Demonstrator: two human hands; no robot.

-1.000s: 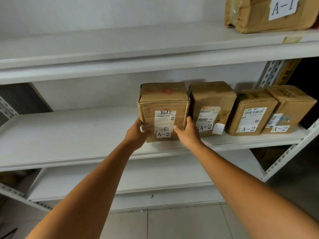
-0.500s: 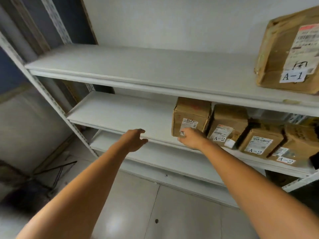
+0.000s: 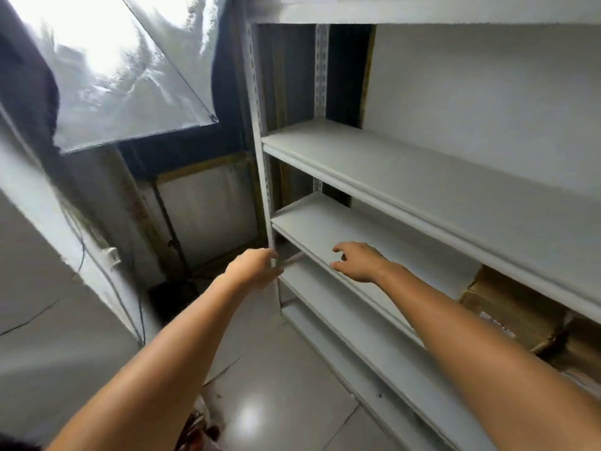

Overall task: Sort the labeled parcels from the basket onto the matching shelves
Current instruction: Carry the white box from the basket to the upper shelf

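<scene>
Two bare forearms are stretched toward a white metal shelving unit [image 3: 422, 177] that fills the right of the scene. The left hand [image 3: 255, 268] is held at the unit's perforated grey front post [image 3: 260, 157]; its fingers are loosely bent and nothing is grasped, though with the blur it cannot be told whether the post is touched. The right hand [image 3: 357, 262] is held over the front edge of the middle shelf board [image 3: 325, 219], fingers relaxed, slightly curled and grasping nothing. A brown cardboard parcel [image 3: 517, 310] is seen on that same board at the far right, partly hidden under the board above and well apart from both hands; its label cannot be read. A glossy grey tiled floor [image 3: 276, 385] lies below, and a clear plastic sheet [image 3: 123, 76] hangs at upper left.
</scene>
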